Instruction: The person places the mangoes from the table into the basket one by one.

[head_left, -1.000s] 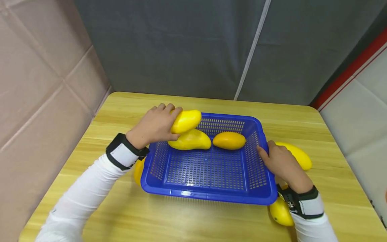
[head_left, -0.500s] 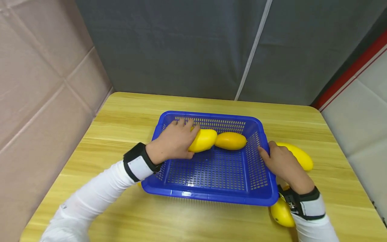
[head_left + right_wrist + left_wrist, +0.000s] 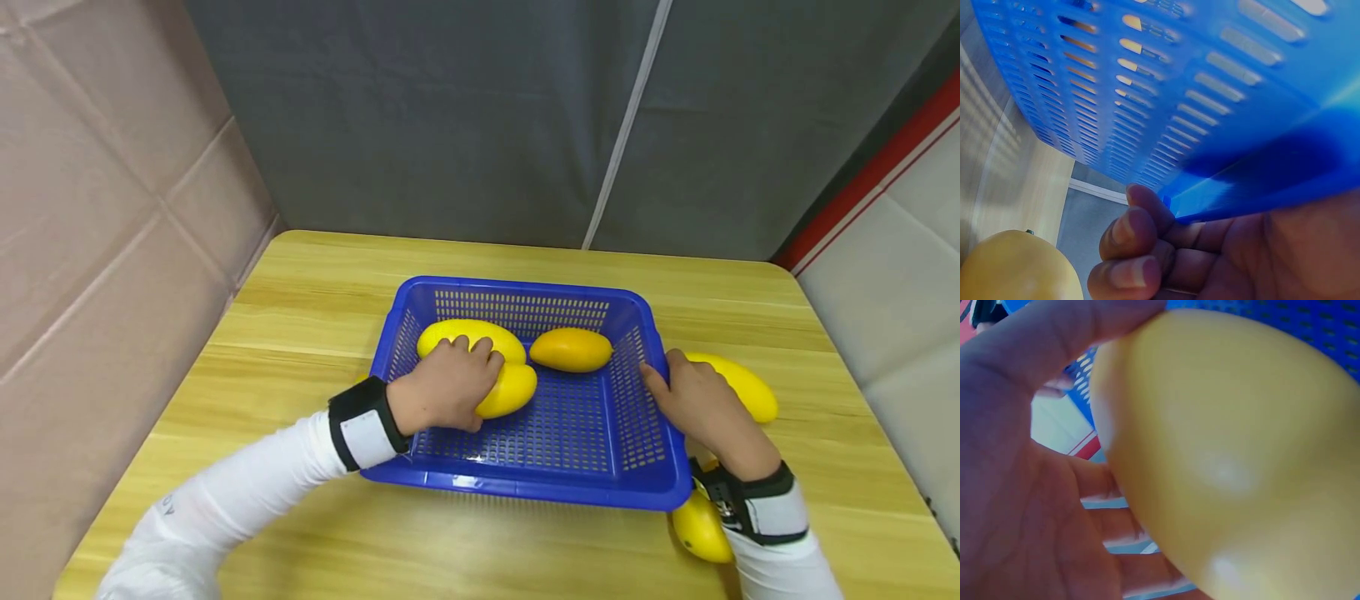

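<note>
A blue plastic basket [image 3: 517,492] with slotted walls is in the middle of the head view. My left hand [image 3: 452,385] reaches into it and grips a yellow mango [image 3: 513,392], which fills much of the left wrist view. Whether this mango touches the basket floor is hidden. Just behind it lies another yellow mango [image 3: 472,332], and to their right an orange-yellow mango [image 3: 572,349]. My right hand [image 3: 708,412] holds the basket's right rim; in the right wrist view its fingers [image 3: 1129,275] curl under the blue edge.
Outside the basket on the right, a yellow mango [image 3: 742,390] lies beyond my right hand and another mango [image 3: 699,527] beside that wrist. The wooden table [image 3: 330,275] ends at a grey curtain [image 3: 450,125] behind; padded walls flank it.
My left hand has carried the mango from above the basket's left rim down into it, then toward the near side, uncovering the mango behind. The right hand stays on the rim.
</note>
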`<act>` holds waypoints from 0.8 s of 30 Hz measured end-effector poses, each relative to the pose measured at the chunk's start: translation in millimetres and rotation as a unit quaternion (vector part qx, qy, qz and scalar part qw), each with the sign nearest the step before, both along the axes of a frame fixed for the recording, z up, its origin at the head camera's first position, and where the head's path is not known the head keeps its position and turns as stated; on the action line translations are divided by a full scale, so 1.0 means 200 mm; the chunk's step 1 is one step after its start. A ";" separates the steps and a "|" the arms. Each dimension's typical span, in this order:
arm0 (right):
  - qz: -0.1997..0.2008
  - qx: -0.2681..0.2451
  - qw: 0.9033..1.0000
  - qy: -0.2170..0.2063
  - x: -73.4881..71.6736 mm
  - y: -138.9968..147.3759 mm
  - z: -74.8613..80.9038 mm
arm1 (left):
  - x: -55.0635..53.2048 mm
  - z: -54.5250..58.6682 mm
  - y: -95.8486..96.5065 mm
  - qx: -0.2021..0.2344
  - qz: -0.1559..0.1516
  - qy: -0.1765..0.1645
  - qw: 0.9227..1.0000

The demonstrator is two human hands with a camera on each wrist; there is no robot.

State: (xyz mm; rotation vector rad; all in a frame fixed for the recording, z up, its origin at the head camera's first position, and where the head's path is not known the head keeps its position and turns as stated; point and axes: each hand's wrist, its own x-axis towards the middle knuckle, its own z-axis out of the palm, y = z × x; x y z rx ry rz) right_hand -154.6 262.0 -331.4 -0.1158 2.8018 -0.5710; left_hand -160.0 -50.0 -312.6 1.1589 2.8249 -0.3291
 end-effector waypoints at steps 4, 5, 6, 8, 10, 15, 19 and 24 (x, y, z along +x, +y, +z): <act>-0.002 0.000 1.000 -0.002 0.00 0.00 0.00 | 0.01 -0.03 0.01 -0.017 -0.006 0.007 1.000; -0.003 -0.001 1.000 -0.003 0.00 0.00 0.00 | 0.02 -0.04 0.02 -0.021 -0.010 0.010 1.000; -0.003 -0.002 1.000 -0.004 0.00 0.00 0.00 | 0.02 -0.05 0.02 -0.025 -0.014 0.014 1.000; -0.003 -0.002 1.000 -0.003 0.00 0.00 0.00 | 0.03 -0.07 0.02 -0.027 -0.021 0.023 0.999; -0.002 -0.003 1.000 -0.002 0.00 0.00 0.00 | 0.03 -0.07 0.02 -0.026 -0.022 0.024 0.999; 0.002 -0.004 1.000 0.002 0.00 0.00 0.00 | 0.04 -0.09 0.03 -0.037 -0.020 0.040 0.998; 0.002 -0.002 1.000 0.002 -0.01 0.00 0.01 | 0.04 -0.11 0.03 -0.054 -0.017 0.059 0.997; 0.002 0.000 1.000 0.001 -0.01 0.00 0.01 | 0.04 -0.14 0.02 -0.059 -0.009 0.072 0.996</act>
